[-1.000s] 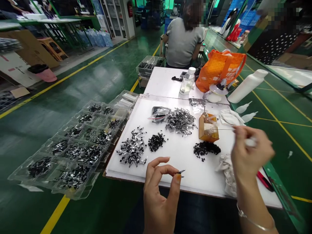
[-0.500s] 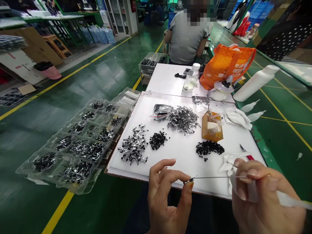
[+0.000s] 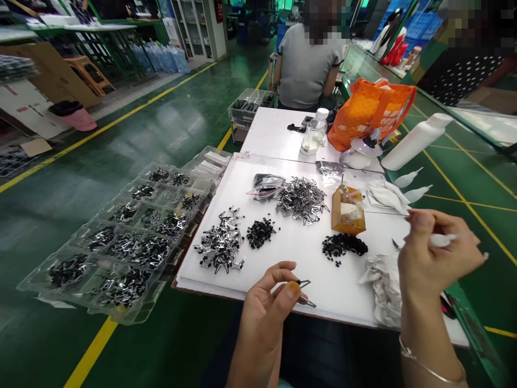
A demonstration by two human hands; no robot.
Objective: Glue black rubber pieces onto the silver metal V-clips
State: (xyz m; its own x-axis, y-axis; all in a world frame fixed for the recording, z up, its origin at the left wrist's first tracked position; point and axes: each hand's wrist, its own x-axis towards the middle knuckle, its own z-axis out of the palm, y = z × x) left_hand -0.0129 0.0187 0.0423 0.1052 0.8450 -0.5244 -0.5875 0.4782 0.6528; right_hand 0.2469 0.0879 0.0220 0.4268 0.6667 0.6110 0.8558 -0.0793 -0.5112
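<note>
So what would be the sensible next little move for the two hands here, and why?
Probably bring the right hand back toward the left hand. The left hand pinches a small metal clip above the white board, while the right hand holds a white needle-tipped applicator raised and well apart from it.

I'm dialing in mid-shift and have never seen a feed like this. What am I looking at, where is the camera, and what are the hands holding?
There is no machine here: the view comes from a camera worn on a person's head, looking down at their own two bare hands. The left hand pinches a small metal clip between thumb and fingers. The right hand grips a thin white applicator, raised above the board. On the white work board lie piles of silver clips, two heaps of small black parts, a small orange box and a crumpled white cloth. Clear plastic trays of parts sit to the left. Farther off, another person sits with their back to the camera, near an orange bag.
</note>
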